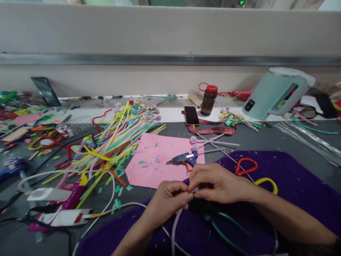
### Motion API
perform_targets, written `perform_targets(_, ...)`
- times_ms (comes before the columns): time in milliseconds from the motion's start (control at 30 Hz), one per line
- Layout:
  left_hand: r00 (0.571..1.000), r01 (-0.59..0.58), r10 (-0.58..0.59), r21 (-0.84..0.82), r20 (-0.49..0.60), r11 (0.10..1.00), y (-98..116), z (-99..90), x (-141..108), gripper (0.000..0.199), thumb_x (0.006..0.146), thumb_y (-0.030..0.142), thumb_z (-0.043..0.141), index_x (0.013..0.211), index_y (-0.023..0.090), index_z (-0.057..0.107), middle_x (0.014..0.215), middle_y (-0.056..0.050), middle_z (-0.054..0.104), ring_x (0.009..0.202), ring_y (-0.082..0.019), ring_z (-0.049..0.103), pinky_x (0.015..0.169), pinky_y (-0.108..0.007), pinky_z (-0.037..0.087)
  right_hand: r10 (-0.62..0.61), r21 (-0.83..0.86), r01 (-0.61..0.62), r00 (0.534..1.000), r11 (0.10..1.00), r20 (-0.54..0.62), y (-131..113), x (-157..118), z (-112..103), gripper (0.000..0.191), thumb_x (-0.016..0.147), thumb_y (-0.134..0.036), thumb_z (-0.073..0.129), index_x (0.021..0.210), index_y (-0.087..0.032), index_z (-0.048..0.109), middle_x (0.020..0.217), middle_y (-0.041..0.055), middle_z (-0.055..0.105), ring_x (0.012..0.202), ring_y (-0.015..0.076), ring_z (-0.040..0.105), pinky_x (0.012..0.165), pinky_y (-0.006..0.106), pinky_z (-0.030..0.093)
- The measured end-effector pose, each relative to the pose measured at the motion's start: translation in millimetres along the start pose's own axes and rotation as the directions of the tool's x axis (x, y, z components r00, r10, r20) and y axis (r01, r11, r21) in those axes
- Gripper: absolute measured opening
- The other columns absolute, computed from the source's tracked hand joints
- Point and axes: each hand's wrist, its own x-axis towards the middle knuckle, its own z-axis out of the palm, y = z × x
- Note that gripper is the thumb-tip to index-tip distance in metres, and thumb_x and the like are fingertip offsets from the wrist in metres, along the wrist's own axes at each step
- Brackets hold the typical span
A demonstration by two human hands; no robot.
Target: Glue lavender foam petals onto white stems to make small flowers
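My left hand and my right hand meet at the middle front, fingertips pinched together. Between them is a pale lilac pipe cleaner; a small curled bit shows at the fingertips and its long end hangs below my left hand. Fingers hide most of the curled part. Just beyond my hands, a blue glue gun lies on a pink sheet, its nozzle pointing left. Lilac pipe-cleaner flowers with stems rest behind it. Below my right hand are dark green-handled pliers.
Left lies a heap of coloured pipe cleaners, near a magenta power strip with white cables. Scissors with a red and a yellow handle lie right on purple cloth. Behind stand a phone, a bottle and a kettle.
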Motion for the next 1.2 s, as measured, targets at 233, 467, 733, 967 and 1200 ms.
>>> perform_targets(233, 1.0, 0.007, -0.006, -0.009, 0.016, 1.0, 0.3, -0.7, -0.2, 0.024, 0.071, 0.036, 0.062, 0.07, 0.012, 0.065, 0.048, 0.002, 0.055, 0.037, -0.004, 0.036, 0.037, -0.016, 0.027, 0.012, -0.043, -0.011, 1.0, 0.999, 0.015, -0.7, -1.0, 1.6, 0.017, 0.079, -0.011, 0.055, 0.095, -0.016, 0.061, 0.089, 0.0048, 0.06, 0.083, 0.0131, 0.056, 0.074, 0.025, 0.044)
perform_targets(467, 0.995, 0.098, -0.096, -0.146, 0.019, 0.984, -1.2, -0.8, 2.1, 0.024, 0.066, 0.036, 0.067, 0.073, 0.013, 0.063, 0.052, 0.002, 0.06, 0.034, -0.004, 0.041, 0.034, -0.015, 0.029, 0.034, -0.071, -0.034, 0.999, 0.997, 0.0, -4.0, -0.1, 0.6, 0.02, 0.074, -0.005, 0.053, 0.089, -0.016, 0.06, 0.086, 0.0037, 0.059, 0.079, 0.0126, 0.056, 0.07, 0.024, 0.044)
perform_targets(733, 0.994, 0.107, -0.109, -0.199, 0.0, 0.974, -1.7, 0.5, 3.8, 0.026, 0.063, 0.034, 0.07, 0.067, 0.014, 0.055, 0.046, 0.005, 0.055, 0.032, -0.002, 0.038, 0.033, -0.013, 0.029, 0.05, -0.059, -0.049, 0.999, 0.997, 0.011, -3.4, 0.1, -0.3, 0.019, 0.075, -0.018, 0.06, 0.093, -0.015, 0.061, 0.089, 0.0042, 0.058, 0.074, 0.0118, 0.055, 0.066, 0.023, 0.044)
perform_targets(967, 0.992, 0.124, -0.125, -0.289, 0.015, 0.949, -3.0, -2.9, 4.8, 0.026, 0.067, 0.036, 0.067, 0.069, 0.013, 0.055, 0.045, 0.004, 0.056, 0.029, -0.001, 0.034, 0.03, -0.013, 0.023, 0.035, 0.071, -0.031, 0.998, 0.997, -0.059, -3.4, 0.4, -8.5, 0.043, 0.071, -0.029, 0.067, 0.111, -0.02, 0.056, 0.107, 0.006, 0.055, 0.081, 0.0134, 0.054, 0.063, 0.023, 0.044)
perform_targets(1200, 0.995, 0.102, -0.102, -0.392, 0.022, 0.914, 0.3, -4.9, 5.4, 0.022, 0.07, 0.032, 0.064, 0.069, 0.012, 0.058, 0.047, 0.001, 0.058, 0.028, 0.0, 0.031, 0.029, -0.014, 0.016, 0.359, 0.361, -0.22, 0.852, 0.906, -0.381, 16.4, 1.9, -11.7, 0.015, 0.085, -0.027, 0.05, 0.077, -0.016, 0.056, 0.062, -0.0026, 0.051, 0.048, 0.0071, 0.045, 0.045, 0.018, 0.034)
